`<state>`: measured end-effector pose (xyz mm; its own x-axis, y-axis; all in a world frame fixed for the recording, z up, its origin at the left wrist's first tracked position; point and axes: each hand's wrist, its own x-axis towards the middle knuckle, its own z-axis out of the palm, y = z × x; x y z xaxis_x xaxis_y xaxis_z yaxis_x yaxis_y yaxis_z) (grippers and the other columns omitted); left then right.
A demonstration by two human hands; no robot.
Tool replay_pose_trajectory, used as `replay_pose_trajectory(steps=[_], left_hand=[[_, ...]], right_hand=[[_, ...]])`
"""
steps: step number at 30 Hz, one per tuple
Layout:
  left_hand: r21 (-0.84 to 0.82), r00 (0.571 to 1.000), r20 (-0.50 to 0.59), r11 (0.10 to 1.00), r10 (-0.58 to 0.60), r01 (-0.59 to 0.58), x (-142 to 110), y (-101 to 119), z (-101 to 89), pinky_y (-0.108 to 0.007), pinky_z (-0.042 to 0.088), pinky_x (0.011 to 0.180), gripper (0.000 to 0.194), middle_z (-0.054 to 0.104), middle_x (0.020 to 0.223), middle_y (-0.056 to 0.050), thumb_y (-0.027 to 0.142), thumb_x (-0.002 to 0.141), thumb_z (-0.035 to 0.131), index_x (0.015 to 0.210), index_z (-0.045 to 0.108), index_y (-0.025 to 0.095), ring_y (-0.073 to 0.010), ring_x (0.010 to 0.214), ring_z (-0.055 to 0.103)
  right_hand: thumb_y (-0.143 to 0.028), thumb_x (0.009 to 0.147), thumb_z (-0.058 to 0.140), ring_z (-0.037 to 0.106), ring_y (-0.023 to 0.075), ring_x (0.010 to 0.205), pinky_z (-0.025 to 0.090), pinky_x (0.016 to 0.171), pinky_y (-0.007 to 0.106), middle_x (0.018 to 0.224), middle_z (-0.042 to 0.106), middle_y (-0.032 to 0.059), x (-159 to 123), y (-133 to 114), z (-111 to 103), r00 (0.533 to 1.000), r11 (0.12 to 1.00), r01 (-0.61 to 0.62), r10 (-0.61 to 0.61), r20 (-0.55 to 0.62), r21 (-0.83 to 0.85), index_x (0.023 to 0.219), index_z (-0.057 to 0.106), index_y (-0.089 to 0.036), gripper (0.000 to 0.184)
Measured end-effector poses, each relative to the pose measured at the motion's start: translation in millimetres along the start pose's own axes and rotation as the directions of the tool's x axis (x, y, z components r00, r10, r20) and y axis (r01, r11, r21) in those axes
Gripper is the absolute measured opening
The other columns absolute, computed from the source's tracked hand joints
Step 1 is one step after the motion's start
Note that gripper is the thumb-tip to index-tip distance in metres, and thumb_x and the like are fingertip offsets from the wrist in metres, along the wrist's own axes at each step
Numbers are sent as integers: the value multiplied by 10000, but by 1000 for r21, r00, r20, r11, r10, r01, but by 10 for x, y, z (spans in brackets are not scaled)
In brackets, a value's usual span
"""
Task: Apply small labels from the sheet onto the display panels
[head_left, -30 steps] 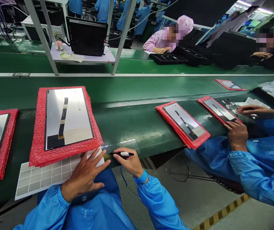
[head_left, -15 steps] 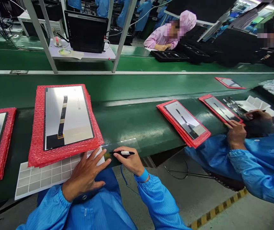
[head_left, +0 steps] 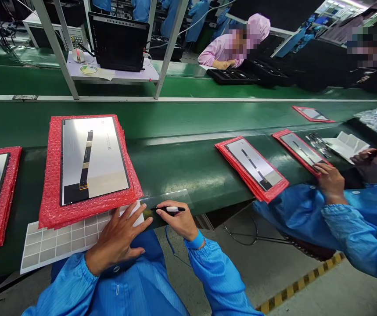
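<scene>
One black pen with a white band [head_left: 172, 209] is the thing I attend to, and I find it inside my right-hand grip [head_left: 180, 221], pinched between thumb and forefinger. In my head view its long axis runs nearly level, with the dark tip pointing to the left.

My left-hand grip [head_left: 117, 239] is released and flat, with the fingers spread over the white gridded sheet [head_left: 59, 240], and it grasps nothing that I can see. This sheet comes out from under the stack of red bubble-wrap pouches [head_left: 52, 184], on which rests a display panel [head_left: 111, 162] with a dark flex cable [head_left: 85, 162].

The relation which decides, in my judgement, is the small gap between the pen tip and the right end of the sheet. The sheet lies to the left of the pen, and its long axis slants down and leftward, over the near edge of the bench [head_left: 181, 162]. The right hand has the pen; the left is nearer to the sheet. Any leftward shift would have to respect the left fingertips, just beside the tip. Whether the tip touches something, I cannot tell.
</scene>
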<state>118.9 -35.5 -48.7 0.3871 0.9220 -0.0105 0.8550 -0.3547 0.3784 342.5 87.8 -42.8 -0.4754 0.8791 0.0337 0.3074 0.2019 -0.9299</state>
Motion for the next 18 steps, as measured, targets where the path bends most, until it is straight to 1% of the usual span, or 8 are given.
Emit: replay_pose_trajectory(steps=[5,9,15,18], left_hand=[[2,1000,6,1000,1,-1,2,-2,-1,-693,214,1233,956,294,1733,-96,533,786,863,1604,390,390,-418,1591,249],[-12,1000,-14,1000,5,-6,0,-8,7,-681,196,1247,944,302,1729,-93,541,795,853,1605,392,387,-416,1593,244],[-17,1000,17,1000,-8,9,2,-4,-8,-688,184,1247,961,283,1739,-77,525,791,860,1611,373,405,-412,1598,232],[-16,999,30,1000,-15,16,7,5,-21,-689,210,1238,968,282,1739,-77,513,782,869,1608,378,406,-408,1598,235]], right_hand=[[-283,837,788,751,231,725,574,653,318,831,821,59,2,4,2,1000,1000,-11,11,-6,-10,880,834,-216,92],[-282,837,784,758,236,749,578,680,324,841,822,63,1,6,1,1000,1000,-1,1,-6,-9,881,833,-212,96],[-292,838,782,754,232,743,569,673,317,839,820,61,-5,16,-4,1000,1000,-7,7,-4,-6,890,831,-210,109],[-291,841,777,744,225,715,559,648,312,833,818,60,-8,25,0,1000,1000,-5,5,-4,-10,889,831,-209,109]])
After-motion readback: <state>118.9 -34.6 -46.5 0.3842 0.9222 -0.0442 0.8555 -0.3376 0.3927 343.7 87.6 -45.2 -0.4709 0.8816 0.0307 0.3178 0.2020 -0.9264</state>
